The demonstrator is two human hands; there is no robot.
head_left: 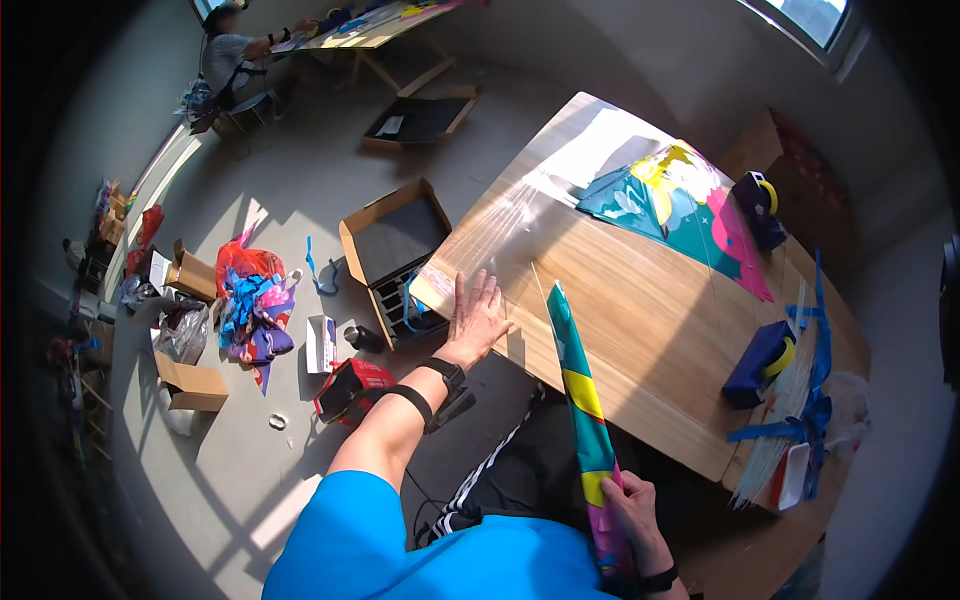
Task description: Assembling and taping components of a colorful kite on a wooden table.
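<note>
My left hand (pixel 478 318) lies with its fingers spread on the near left corner of the wooden table (pixel 640 350). In front of my body, my right hand (pixel 632 505) is closed around the lower part of a long folded strip of shiny fabric (pixel 580 395), teal, yellow and pink. The strip narrows to a point at its upper end, over the table's near edge. Farther back on the tabletop a fabric sheet (pixel 690 215) in the same colours is spread out flat, partly in bright sunlight.
On the table's right stand two blue tape dispensers (pixel 760 365), beside thin white rods (pixel 775 440) and blue ribbon (pixel 822 350). On the floor to the left are an open cardboard box (pixel 395 235), a colourful fabric heap (pixel 255 310) and smaller boxes. Another person (pixel 232 65) sits at a far table.
</note>
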